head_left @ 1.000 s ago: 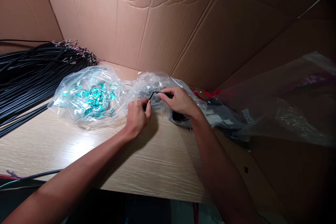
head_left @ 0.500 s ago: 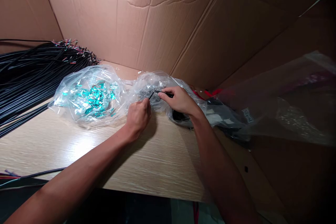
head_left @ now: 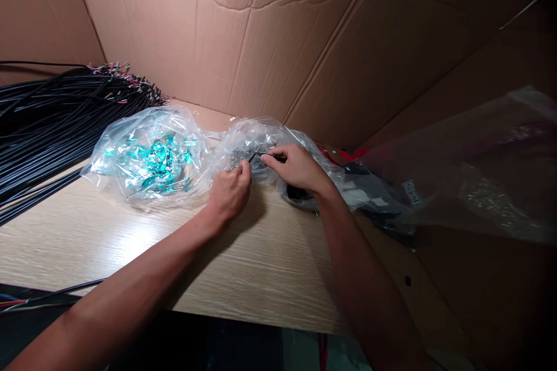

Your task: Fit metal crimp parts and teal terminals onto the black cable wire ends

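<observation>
We record at the grip a thin black piece (head_left: 263,153), matt, material unclear, against glossy clear polythene bagging (head_left: 248,135), with smooth pale wood-grain laminate (head_left: 130,237) below, matt corrugated cardboard (head_left: 209,52) behind, and glossy black plastic-sheathed cables (head_left: 52,110) to the left.

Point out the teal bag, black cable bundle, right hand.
teal bag (head_left: 150,159): head view, plastic over the teal pieces
black cable bundle (head_left: 52,110): head view, middle of the bundle
right hand (head_left: 296,168): head view, back of the hand
</observation>
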### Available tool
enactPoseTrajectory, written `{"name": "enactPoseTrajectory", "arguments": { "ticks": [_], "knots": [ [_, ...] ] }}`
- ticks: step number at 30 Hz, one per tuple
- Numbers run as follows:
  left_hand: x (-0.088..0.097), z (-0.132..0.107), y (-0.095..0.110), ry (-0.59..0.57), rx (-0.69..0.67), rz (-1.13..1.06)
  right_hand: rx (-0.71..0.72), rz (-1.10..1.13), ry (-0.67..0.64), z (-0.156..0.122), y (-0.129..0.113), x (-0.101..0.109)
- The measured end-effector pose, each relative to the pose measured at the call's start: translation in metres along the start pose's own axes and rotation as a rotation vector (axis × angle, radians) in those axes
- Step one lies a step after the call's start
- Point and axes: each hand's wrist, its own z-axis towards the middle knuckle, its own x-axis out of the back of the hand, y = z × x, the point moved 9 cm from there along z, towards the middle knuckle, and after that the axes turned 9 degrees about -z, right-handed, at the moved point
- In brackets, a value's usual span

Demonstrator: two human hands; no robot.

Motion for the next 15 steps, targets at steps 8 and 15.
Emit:
{"name": "enactPoseTrajectory", "arguments": {
  "ticks": [8, 15],
  "knots": [
    [0.0044, 0.0, 0.001, 0.007, -0.012, 0.0, -0.025, 0.032, 0.029, -0.0023, -0.0023, 0.0006],
    [0.003, 0.0008, 0.0002, 0.016, -0.006, 0.009, -0.023, 0.062, 0.005, -0.002, -0.0035, -0.0014]
  ]
}}
